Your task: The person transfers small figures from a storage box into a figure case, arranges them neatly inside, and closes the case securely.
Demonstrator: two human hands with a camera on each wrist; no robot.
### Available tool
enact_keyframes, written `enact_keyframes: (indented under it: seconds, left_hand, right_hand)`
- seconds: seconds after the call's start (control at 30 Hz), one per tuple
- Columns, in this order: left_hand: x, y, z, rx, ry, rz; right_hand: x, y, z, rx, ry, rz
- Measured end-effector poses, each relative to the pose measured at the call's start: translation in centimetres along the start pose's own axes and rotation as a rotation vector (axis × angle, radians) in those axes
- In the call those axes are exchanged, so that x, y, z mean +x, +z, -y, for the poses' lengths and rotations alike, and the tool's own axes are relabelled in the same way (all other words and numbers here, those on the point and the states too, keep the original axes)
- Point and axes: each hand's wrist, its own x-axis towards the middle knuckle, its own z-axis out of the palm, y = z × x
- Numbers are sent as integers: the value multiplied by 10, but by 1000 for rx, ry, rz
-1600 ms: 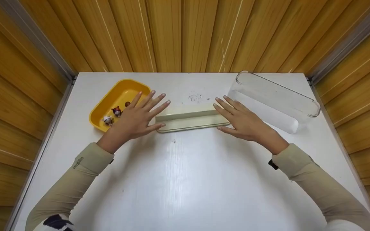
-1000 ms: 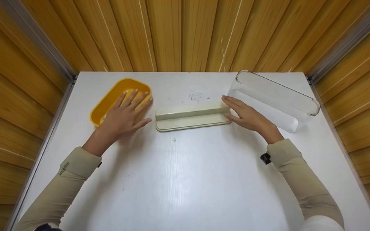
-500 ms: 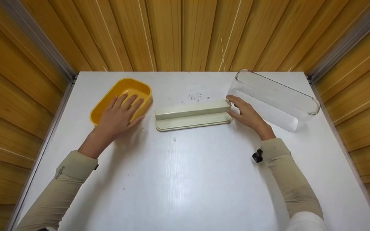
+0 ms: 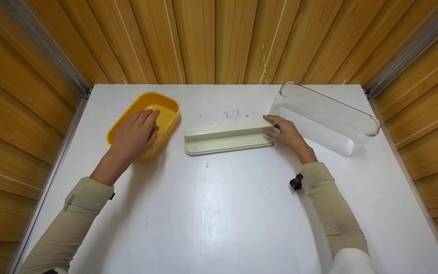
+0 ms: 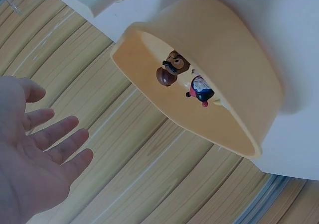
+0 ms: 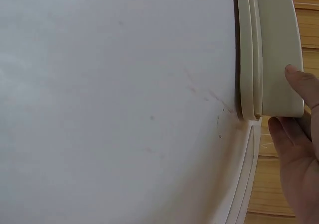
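My left hand [image 4: 133, 131] is low over the yellow tray [image 4: 165, 99], its fingers bent down inside the rim in the head view. The left wrist view shows this hand [image 5: 40, 149] with loosely curved fingers and nothing in them. In the tray are small figurines, among them one with a brown hat [image 5: 167, 76] and one in red and dark blue [image 5: 202, 89]. My right hand [image 4: 289, 135] grips the right end of a long cream stepped base [image 4: 226, 146]. Seen from the right wrist, a fingertip lies on the base's raised part [image 6: 279, 50], with other fingers at its end.
A long clear plastic cover [image 4: 318, 114] lies at a slant at the right rear of the white table [image 4: 211, 213]. Wood-patterned walls [image 4: 219, 42] rise behind and on both sides. Small dark marks [image 4: 231, 114] show on the tabletop behind the base.
My left hand has moved left from the base to the yellow tray, and its spread fingers have bent down. My right hand has closed its fingers on the base's right end.
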Motion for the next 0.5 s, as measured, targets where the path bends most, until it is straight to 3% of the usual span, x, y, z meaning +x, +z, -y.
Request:
enact_keyframes:
  seconds: [0.27,0.5]
  left_hand:
    - [5,0,12,-40,25,-19]
    - [12,3,27,-60,-15,61]
  right_hand:
    - [3,2,-2,-17,41,-53]
    - [4,1,-5,-25,6,-86]
